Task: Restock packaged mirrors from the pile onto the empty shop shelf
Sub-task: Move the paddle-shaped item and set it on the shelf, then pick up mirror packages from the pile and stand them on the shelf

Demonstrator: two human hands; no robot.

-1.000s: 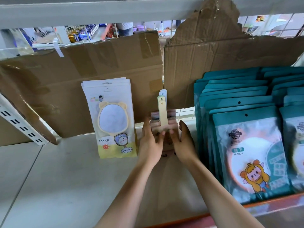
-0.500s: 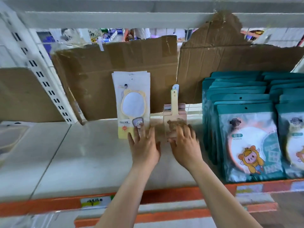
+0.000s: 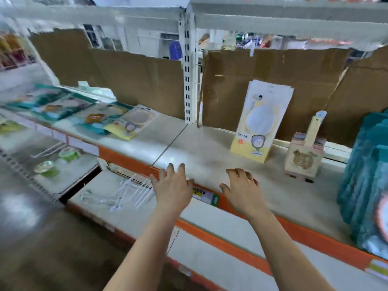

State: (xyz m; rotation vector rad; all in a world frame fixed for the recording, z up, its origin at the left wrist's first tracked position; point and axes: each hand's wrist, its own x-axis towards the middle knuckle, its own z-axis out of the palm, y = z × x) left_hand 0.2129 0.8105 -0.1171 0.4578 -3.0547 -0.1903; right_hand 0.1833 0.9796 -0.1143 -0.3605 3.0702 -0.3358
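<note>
A: Nearest you, your left hand [image 3: 172, 185] and right hand [image 3: 241, 190] were side by side at the orange front lip of the shelf [image 3: 210, 156]. Both were palm down with the fingers spread and loosely bent.

B: You gripped nothing with either one. I couldn't tell whether your fingertips touched the board. Under your left hand, white hooks [image 3: 130, 192] lay on the lower shelf.

A: At your right edge, a row of teal packs [image 3: 367, 175] stood upright, running from the lip toward the back.

B: Farther in, right of your right hand, you had yellow-footed mirror packs [image 3: 260, 122] standing upright. Just right of those, apart from them, cream hand mirrors [image 3: 303, 158] stood handle-up.

A: The pile [image 3: 90, 114] lay flat, well to your left in the next bay. It was blurred, a mix of teal and yellow packs, and the nearest yellow one hung toward the front edge.

B: A white slotted post [image 3: 188, 80] split the two bays. Farthest back, torn cardboard [image 3: 273, 80] lined the shelf behind the standing packs.
</note>
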